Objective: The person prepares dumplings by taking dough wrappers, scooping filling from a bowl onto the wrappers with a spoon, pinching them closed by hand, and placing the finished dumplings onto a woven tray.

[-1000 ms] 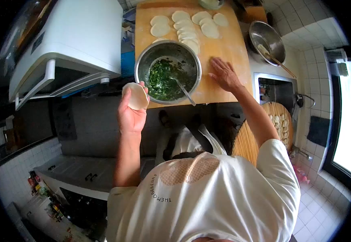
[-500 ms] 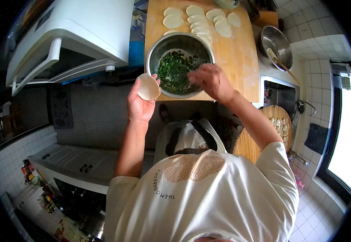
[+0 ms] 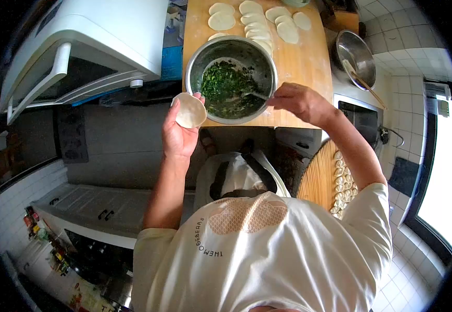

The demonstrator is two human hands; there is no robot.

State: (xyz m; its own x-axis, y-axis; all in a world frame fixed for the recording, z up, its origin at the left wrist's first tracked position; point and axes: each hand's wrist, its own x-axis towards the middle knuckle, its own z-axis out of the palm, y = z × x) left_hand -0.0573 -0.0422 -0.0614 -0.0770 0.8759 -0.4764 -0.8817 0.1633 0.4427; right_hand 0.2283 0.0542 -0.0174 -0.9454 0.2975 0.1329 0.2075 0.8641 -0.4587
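Observation:
A round, pale dumpling wrapper rests on the fingers of my left hand, just off the near left side of a steel bowl. Chopped green filling covers the bowl's bottom. My right hand is closed around the handle of a metal spoon at the bowl's right rim. The spoon's head dips toward the filling and cannot be made out clearly. Behind the bowl, several more wrappers lie in overlapping rows on the wooden board.
To the right, a second steel bowl holds a wooden-handled tool, beside a sink. Finished dumplings line a round slatted tray near my right elbow. A white appliance stands at the left.
My right hand has moved right, from over the bowl to its right rim, and the spoon now shows. The left hand still holds the wrapper in about the same place.

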